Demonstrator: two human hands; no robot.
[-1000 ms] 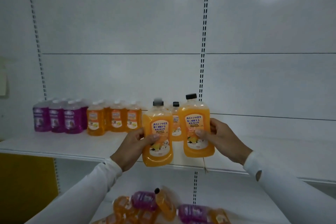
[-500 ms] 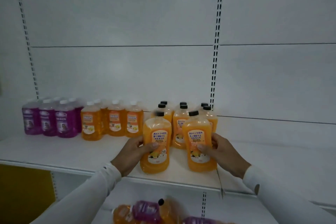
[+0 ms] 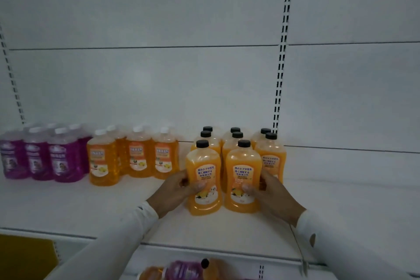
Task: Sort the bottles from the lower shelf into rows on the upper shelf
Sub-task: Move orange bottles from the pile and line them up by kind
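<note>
Head view shows the left hand [image 3: 176, 191] gripping one black-capped orange plastic bottle [image 3: 203, 179] and the right hand [image 3: 270, 195] gripping another [image 3: 243, 178], both standing on the white upper shelf [image 3: 91, 207]. Purple bottles [image 3: 43, 157] and white-capped orange bottles [image 3: 134, 154] already stand in rows. More bottles [image 3: 181, 270] lie on the lower shelf, so work is left.

Long white sleeves [image 3: 118, 234] reach both wrists; the right has an oval cuff opening.
</note>
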